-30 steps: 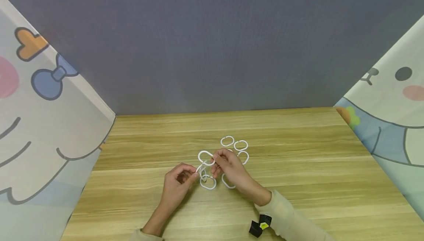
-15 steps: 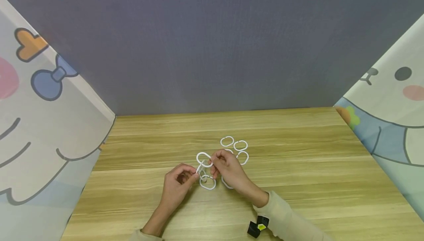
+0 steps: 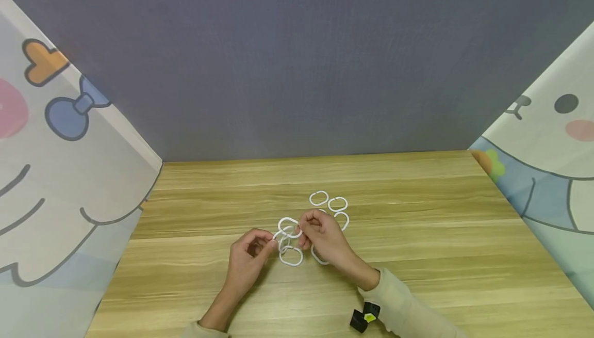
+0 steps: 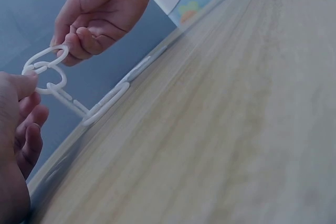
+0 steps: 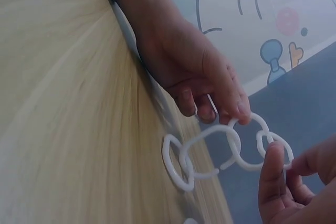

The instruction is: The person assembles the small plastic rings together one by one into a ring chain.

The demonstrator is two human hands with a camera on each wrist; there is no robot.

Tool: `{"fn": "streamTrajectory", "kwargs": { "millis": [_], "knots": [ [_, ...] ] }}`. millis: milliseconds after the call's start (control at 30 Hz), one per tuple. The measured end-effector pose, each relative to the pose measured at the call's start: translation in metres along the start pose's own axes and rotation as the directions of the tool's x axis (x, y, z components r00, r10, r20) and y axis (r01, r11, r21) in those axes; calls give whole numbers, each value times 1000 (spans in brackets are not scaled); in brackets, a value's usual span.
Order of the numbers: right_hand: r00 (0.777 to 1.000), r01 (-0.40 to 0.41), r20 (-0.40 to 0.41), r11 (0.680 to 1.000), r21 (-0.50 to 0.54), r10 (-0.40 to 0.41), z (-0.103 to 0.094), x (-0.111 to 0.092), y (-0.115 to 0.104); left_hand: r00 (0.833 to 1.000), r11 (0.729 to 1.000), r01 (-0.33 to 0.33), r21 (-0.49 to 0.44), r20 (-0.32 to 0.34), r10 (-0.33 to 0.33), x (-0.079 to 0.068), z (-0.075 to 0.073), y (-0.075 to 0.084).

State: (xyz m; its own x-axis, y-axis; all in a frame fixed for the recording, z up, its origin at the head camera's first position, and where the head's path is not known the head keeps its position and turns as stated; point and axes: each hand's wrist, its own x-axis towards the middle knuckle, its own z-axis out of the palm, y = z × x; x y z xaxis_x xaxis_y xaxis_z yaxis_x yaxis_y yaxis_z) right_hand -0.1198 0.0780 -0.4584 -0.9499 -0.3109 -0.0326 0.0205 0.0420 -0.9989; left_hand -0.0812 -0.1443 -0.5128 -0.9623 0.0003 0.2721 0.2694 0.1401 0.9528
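A: What's in the hands?

B: Both are drawn narrow. The left hand [image 3: 249, 256] pinches a smooth white oval ring, the left-held ring [image 5: 259, 142]. The right hand [image 3: 327, 236] pinches another, the right-held ring [image 5: 251, 168], which crosses it (I can't tell whether the two are hooked together).

A: And below them?

B: A hanging ring [image 5: 215, 128], also white and oval, slopes down to a resting ring [image 5: 166, 153], which lies flat on the pale wood-grain tabletop [image 3: 417, 214].

A: Whereabouts on it?

B: Between the left and right edges, well apart from the far edge and its corners.

A: Any others?

B: Toward the far edge lie two loose white rings with small gaps, one [image 3: 310, 198] just left of the other [image 3: 346, 205]. A third loose ring [image 3: 348, 220] lies nearer the person. The right hand partly hides two more, so their shapes are unclear.

A: And at the right cuff?

B: A small black device [image 3: 359, 321] with a yellow mark, beside the beige sleeve [image 3: 408, 307].
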Motion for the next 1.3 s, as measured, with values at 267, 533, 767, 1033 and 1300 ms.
{"fn": "streamTrajectory", "kwargs": {
  "millis": [267,533,767,1033,1300],
  "knots": [
    [1000,-18,-2,999,33,18,-13,1,5,999,1000,4,-6,-33,-4,1,1,2],
    [998,-53,42,995,81,50,-22,-1,6,998,1000,6,10,-61,-5,1,3,4],
    [985,-119,136,987,113,103,-25,-4,9,999,1000,1,22,-51,0,1,3,1],
    [981,-135,161,981,138,112,-26,-5,9,1000,997,-2,79,10,1,1,2,-2],
    [976,-156,175,975,159,128,-23,-5,12,1000,998,21,62,20,-22,1,0,-3]
  ]
}}
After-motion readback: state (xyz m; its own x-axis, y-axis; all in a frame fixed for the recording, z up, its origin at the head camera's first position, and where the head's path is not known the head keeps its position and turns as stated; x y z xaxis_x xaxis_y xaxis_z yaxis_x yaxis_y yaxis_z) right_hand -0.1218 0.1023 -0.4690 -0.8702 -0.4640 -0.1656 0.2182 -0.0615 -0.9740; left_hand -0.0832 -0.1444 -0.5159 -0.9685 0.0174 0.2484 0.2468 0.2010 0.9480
